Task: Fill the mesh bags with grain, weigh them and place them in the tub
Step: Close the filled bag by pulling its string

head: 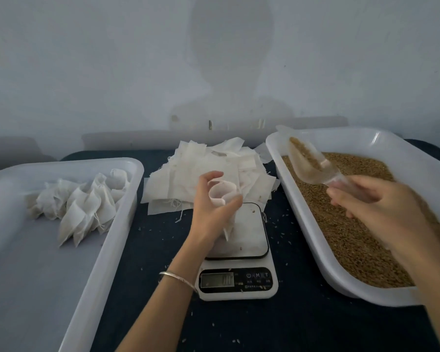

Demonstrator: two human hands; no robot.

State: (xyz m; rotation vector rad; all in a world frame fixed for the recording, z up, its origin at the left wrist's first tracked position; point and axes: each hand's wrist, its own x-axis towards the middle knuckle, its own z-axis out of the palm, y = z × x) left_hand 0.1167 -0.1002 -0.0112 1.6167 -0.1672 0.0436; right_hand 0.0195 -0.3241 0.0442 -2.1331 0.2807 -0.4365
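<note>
Small packing workspace: bare wall (87, 59), digital scale (239, 262), white tubs (107, 250) on dark table (290, 326).

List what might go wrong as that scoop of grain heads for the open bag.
1. The scoop, held by the right hand, is over the grain tub, apart from the bag; grain may spill on the way, as stray grains already dot the cloth.
2. The left hand holds the bag's small mouth open above the scale; a poor pour could miss it.
3. Spilled grain on the scale might skew the reading.
</note>
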